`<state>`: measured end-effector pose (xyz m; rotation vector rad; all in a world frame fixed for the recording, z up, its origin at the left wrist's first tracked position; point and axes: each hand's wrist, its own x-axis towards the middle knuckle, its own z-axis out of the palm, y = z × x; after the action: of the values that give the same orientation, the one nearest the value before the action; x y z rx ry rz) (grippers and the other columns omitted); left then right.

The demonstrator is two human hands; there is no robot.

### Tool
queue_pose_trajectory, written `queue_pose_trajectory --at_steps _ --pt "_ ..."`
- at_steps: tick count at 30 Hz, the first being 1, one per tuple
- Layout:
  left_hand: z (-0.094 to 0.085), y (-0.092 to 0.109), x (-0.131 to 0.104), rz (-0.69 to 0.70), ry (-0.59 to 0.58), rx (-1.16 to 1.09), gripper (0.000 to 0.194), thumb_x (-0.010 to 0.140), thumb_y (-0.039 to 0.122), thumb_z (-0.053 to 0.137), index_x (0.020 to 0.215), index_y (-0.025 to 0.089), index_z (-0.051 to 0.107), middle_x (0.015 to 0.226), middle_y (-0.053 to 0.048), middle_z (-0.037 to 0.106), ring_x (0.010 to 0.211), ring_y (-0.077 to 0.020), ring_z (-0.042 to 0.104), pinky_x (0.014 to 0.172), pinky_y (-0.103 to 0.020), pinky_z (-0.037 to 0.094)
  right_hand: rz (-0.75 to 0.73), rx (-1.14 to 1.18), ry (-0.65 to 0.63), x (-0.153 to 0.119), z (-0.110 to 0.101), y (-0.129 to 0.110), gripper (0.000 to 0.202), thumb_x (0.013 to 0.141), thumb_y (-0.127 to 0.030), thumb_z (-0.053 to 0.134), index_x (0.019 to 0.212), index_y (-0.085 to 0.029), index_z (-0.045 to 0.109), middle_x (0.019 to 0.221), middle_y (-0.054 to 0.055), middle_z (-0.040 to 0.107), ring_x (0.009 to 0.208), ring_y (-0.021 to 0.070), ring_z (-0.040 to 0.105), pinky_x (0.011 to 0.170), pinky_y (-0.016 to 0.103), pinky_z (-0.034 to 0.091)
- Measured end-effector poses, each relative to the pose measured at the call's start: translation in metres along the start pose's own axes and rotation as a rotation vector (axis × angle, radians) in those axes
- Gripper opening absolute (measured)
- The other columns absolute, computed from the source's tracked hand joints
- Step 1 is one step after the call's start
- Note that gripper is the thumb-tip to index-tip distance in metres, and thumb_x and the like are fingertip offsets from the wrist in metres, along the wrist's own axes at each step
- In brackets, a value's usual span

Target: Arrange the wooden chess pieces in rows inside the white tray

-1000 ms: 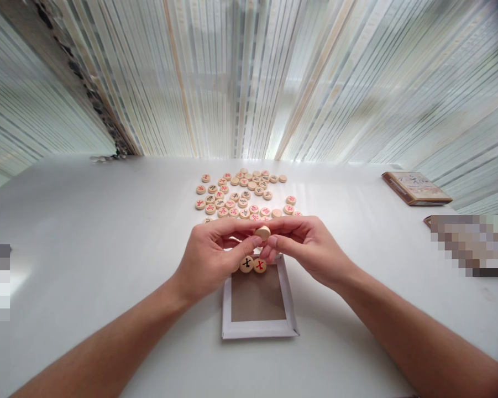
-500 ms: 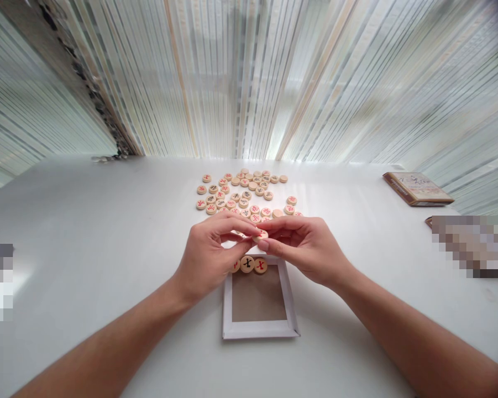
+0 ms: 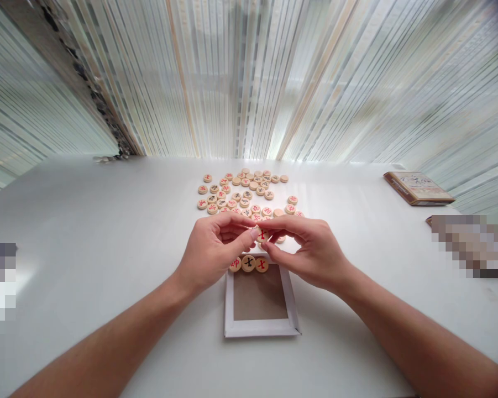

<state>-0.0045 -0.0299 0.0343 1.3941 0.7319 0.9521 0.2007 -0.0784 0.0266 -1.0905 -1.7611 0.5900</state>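
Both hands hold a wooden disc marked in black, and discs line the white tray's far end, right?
No: in the head view, the wooden disc held by the left hand and right hand is marked in red, not black. Discs do line the far end of the white tray.

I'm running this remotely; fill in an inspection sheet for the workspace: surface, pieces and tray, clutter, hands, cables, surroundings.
Surface: smooth white tabletop.
Pieces: loose round light-wood pieces scattered beyond the hands, most with red or black characters, some blank-faced; hands hide part.
Tray: shallow white rectangular tray with brown bottom; three wooden discs at its far end, characters red, black, red.
Clutter: flat brown-edged box with printed top, far right; pixelated patches at both sides, unidentifiable.
Left hand: fingertips on a red-marked round wooden piece.
Right hand: fingertips on the same piece.
Cables: nothing seen.
Surroundings: pale striped curtain behind the table.
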Motion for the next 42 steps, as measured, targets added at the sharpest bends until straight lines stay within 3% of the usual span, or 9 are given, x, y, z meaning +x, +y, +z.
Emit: queue_pose_trajectory --at_steps 6,12,18,25,32,42 --pt "0.001 -0.001 0.000 -0.021 0.003 -0.003 0.026 0.080 0.031 0.093 0.097 0.016 0.080 0.086 -0.007 0.084 0.083 -0.0235 0.083 0.078 -0.033 0.070 -0.211 -0.251 0.021 0.002 0.002 -0.003 0.014 0.097 -0.023 0.075 0.110 -0.021 0.079 0.096 0.006 0.086 0.076 0.0201 0.080 0.074 0.034 0.068" --pt "-0.001 -0.004 0.000 0.061 0.038 0.138 0.015 0.093 0.031 0.077 0.096 0.016 0.079 0.085 -0.005 0.080 0.081 -0.0193 0.078 0.078 -0.030 0.065 -0.125 -0.258 0.011 0.005 -0.010 -0.012 0.011 0.094 -0.023 0.078 0.104 -0.021 0.077 0.093 0.004 0.085 0.073 0.0180 0.080 0.072 0.030 0.067" --pt "-0.005 -0.009 0.000 0.104 0.034 0.278 0.019 0.095 0.032 0.069 0.097 0.017 0.080 0.087 -0.007 0.080 0.084 -0.0218 0.077 0.080 -0.034 0.065 -0.075 -0.307 -0.069 0.004 -0.022 -0.022 0.009 0.091 -0.023 0.080 0.098 -0.022 0.075 0.084 0.002 0.081 0.068 0.0170 0.073 0.065 0.030 0.062" --pt "-0.002 -0.013 0.001 0.081 0.018 0.303 0.019 0.094 0.034 0.069 0.095 0.018 0.079 0.090 -0.007 0.082 0.086 -0.0242 0.080 0.081 -0.037 0.067 -0.129 -0.315 -0.209 -0.014 -0.013 -0.011 0.007 0.094 -0.019 0.074 0.100 -0.022 0.073 0.108 0.010 0.079 0.096 0.0244 0.075 0.083 0.038 0.062" --pt "-0.003 -0.017 0.000 0.068 0.012 0.340 0.020 0.097 0.035 0.068 0.097 0.019 0.080 0.092 -0.006 0.083 0.086 -0.0233 0.081 0.078 -0.033 0.067 -0.190 -0.439 -0.278 -0.019 -0.007 -0.005 0.006 0.097 -0.018 0.069 0.100 -0.021 0.072 0.110 0.012 0.077 0.094 0.0266 0.069 0.081 0.042 0.061" --pt "-0.003 -0.016 0.000 0.048 0.012 0.326 0.021 0.097 0.036 0.068 0.098 0.019 0.080 0.094 -0.007 0.082 0.086 -0.0235 0.081 0.075 -0.032 0.068 -0.202 -0.466 -0.274 -0.019 -0.009 -0.002 0.006 0.099 -0.021 0.070 0.103 -0.019 0.074 0.108 0.013 0.078 0.093 0.0270 0.069 0.081 0.042 0.060"
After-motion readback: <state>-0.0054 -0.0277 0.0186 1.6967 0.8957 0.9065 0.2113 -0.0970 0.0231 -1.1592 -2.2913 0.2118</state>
